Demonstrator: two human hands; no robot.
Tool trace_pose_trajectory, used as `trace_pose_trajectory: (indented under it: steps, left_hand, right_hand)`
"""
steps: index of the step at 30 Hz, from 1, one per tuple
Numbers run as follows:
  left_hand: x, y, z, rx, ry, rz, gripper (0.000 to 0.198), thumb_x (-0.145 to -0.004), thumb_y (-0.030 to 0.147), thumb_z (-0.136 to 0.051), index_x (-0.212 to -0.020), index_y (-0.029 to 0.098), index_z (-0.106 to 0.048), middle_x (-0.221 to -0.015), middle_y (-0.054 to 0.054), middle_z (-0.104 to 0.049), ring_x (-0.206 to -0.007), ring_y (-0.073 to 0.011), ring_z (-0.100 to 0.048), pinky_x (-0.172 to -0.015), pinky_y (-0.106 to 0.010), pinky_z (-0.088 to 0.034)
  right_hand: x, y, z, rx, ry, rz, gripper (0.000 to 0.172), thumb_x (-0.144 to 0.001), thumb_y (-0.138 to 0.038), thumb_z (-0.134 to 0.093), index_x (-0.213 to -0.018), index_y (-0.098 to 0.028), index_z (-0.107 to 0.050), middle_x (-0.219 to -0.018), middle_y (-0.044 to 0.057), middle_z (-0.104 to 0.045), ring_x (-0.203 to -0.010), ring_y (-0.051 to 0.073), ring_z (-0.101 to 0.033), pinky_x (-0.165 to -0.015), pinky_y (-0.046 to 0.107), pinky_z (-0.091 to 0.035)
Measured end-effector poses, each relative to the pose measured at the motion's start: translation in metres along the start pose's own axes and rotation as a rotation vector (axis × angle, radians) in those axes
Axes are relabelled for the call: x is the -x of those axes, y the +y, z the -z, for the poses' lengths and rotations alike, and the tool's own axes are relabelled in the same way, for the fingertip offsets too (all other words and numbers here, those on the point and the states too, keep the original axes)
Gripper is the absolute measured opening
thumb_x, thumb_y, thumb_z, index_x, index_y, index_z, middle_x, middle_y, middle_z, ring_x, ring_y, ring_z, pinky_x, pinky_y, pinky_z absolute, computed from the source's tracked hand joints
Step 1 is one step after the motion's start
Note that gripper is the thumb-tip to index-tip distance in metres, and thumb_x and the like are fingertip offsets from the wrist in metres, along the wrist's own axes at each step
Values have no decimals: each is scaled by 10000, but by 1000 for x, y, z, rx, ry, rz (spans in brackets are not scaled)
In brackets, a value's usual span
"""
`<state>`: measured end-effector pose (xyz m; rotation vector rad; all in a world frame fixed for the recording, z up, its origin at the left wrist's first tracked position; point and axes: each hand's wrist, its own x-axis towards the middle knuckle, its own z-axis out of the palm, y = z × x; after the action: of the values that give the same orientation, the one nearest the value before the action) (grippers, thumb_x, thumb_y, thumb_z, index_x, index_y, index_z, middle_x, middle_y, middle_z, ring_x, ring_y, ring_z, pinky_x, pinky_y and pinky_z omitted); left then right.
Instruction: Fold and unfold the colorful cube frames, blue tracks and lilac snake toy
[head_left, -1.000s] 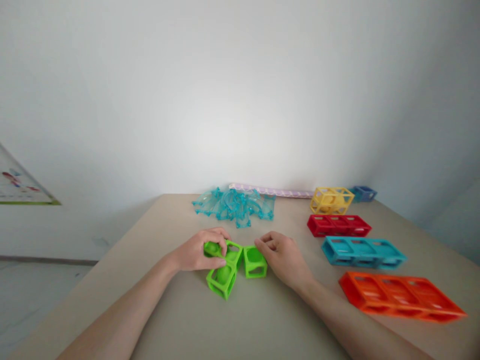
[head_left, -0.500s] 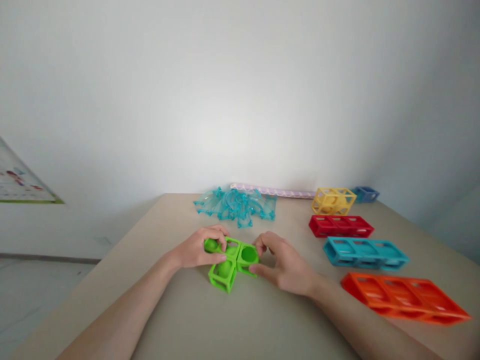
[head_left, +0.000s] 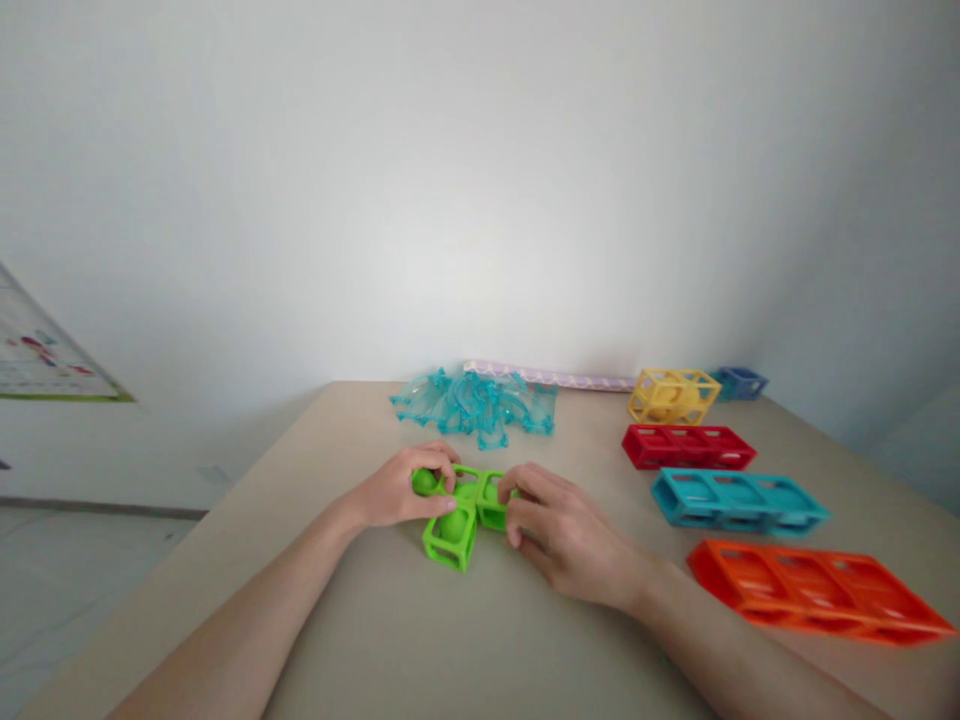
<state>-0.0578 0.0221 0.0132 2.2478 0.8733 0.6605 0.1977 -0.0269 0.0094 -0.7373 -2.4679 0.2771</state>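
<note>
A bright green T-shaped toy block, made of open-framed cubes with rounded shapes inside, lies on the table in front of me. My left hand grips its left arm, the thumb across the near side and the fingers over the far side. At the opposite end, the curled fingers of my right hand close round the right cube and cover part of it. The stem of the T points toward me, with neither hand on it.
To the right lie an orange block, a turquoise block and a red block. Farther back are a yellow block, a blue block, translucent teal pieces and a lilac strip along the wall.
My right fingers have curled farther over the green block's right cube, hiding more of it. My left hand keeps its grip. The view has shifted slightly.
</note>
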Motion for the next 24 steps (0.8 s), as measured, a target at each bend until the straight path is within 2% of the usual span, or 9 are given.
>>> trace_pose_trajectory:
  steps: [6, 9, 12, 14, 17, 18, 20, 24]
  left_hand:
    - [0, -5, 0, 95, 8, 7, 175, -749, 309, -685, -794, 150, -629, -1041, -68, -593, -983, -208, -569, -917, -305, -385]
    - [-1, -17, -1, 363, 57, 50, 224, -762, 291, -643, -941, 156, -630, -1082, -86, -595, -1014, -228, -557, -873, -316, -407]
    - [-1, -28, -4, 647, 72, 94, 370, -700, 238, -625, -1059, 158, -588, -1080, -92, -597, -973, -230, -561, -799, -312, -431]
    - [-1, -29, -5, 718, 20, 84, 446, -651, 223, -647, -1086, 151, -576, -1081, -95, -596, -981, -240, -557, -804, -319, -431]
    - [0, -22, -4, 685, -74, 56, 483, -676, 251, -688, -1128, 146, -556, -1121, -109, -584, -1034, -253, -541, -847, -333, -425]
    - [0, -20, -3, 650, -96, 53, 482, -700, 269, -695, -1142, 146, -548, -1124, -111, -581, -1038, -250, -539, -851, -331, -425]
    - [1, -17, -1, 555, -118, 64, 468, -740, 305, -702, -1151, 149, -542, -1090, -100, -587, -1008, -233, -547, -836, -316, -432]
    - [2, -19, 1, 375, -89, 98, 446, -766, 346, -709, -1140, 155, -558, -1041, -76, -606, -955, -207, -569, -824, -302, -441]
  right_hand:
    - [-1, 3, -7, -17, 2, -22, 204, -835, -20, -478, -830, -192, -586, -959, 57, -543, -885, 164, -513, -748, 260, -424]
    - [-1, 1, -5, -27, 35, -47, 182, -839, -47, -477, -848, -187, -592, -945, 68, -549, -879, 176, -524, -751, 279, -439]
    - [0, -2, 0, -42, 92, -92, 124, -809, -121, -547, -912, -175, -589, -956, 88, -556, -913, 207, -533, -797, 330, -456]
    - [0, -4, 3, -49, 112, -111, 256, -797, -216, -615, -1046, -169, -581, -1069, 116, -555, -1009, 237, -527, -888, 385, -443]
    - [0, -4, 1, -44, 33, -89, 618, -755, -449, -700, -1281, -193, -498, -1321, 147, -471, -1210, 296, -450, -1022, 469, -359]
    - [0, -3, 0, -43, -9, -80, 690, -740, -516, -701, -1316, -208, -478, -1374, 144, -440, -1251, 307, -422, -1043, 483, -337]
    - [0, -2, -4, -43, -58, -91, 701, -743, -583, -675, -1316, -225, -490, -1409, 131, -426, -1280, 306, -409, -1056, 481, -327]
    - [0, -2, -9, -35, -25, -169, 640, -745, -548, -689, -1261, -202, -537, -1377, 137, -470, -1261, 286, -449, -1054, 448, -348]
